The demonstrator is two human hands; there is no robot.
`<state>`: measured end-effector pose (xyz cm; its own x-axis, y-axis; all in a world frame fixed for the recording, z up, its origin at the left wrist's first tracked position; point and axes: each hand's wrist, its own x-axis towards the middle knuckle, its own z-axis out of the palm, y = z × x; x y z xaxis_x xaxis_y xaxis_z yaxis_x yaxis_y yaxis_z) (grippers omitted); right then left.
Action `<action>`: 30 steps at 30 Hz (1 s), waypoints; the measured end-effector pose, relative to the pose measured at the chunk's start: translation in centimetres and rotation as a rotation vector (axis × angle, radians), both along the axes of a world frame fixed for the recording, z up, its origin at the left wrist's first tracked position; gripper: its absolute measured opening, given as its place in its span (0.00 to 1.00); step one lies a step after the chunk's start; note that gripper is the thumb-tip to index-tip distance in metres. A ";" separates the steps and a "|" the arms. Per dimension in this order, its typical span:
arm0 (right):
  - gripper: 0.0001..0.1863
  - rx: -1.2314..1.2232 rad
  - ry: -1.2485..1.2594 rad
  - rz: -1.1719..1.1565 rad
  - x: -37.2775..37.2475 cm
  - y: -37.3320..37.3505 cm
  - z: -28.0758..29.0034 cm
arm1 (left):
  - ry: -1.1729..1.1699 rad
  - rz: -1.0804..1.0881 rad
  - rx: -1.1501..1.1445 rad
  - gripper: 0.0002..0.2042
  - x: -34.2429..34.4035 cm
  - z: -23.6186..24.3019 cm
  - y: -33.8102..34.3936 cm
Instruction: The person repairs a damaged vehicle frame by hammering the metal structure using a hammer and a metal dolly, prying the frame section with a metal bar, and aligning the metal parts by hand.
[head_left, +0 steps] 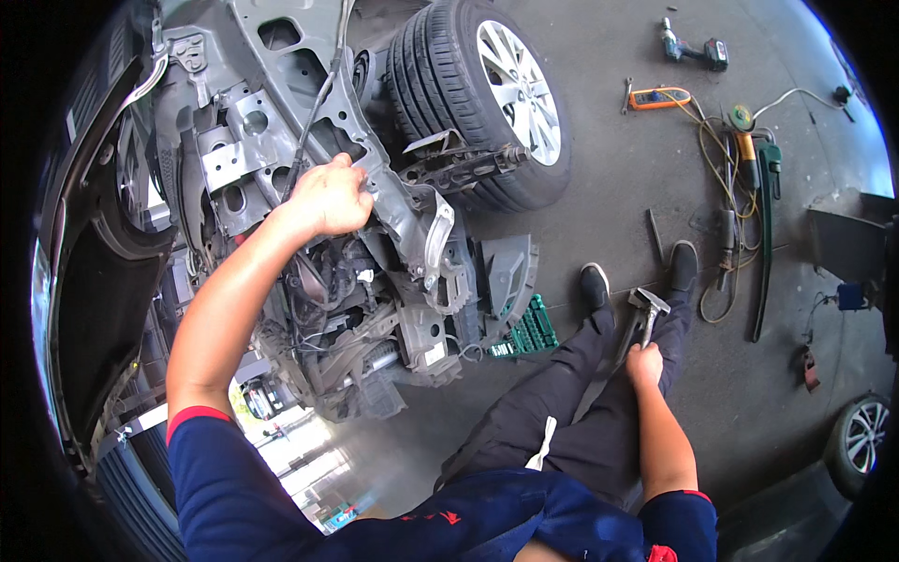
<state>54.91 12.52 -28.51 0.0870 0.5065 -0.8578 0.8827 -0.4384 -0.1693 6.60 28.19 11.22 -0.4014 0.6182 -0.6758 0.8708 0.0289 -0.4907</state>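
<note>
My left hand is stretched out over the car's stripped front end, against the grey metal body panel. Its fingers are curled in, and whatever they grip is hidden beneath the hand. Down by my right thigh, my right hand is closed round the handle of a hammer, whose metal head points up toward my shoes. Bent brackets and wiring lie exposed below my left forearm. A silvery curved bracket hangs at the body's edge, right of my left hand.
A wheel with a silver rim is beside the bodywork. An open green tool case lies near my feet. On the floor at right are a cordless drill, an angle grinder, cables and a long green pipe wrench.
</note>
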 end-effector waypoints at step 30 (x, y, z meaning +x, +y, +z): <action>0.21 -0.009 -0.015 0.037 -3.9 7.4 0.1 | -0.319 0.094 0.399 0.08 0.3 4.0 1.6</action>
<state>51.06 19.96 -28.41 0.0816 0.5015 -0.8613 0.9009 -0.4068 -0.1515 6.90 29.79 15.18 -0.2804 0.8239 -0.4925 0.9598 0.2453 -0.1361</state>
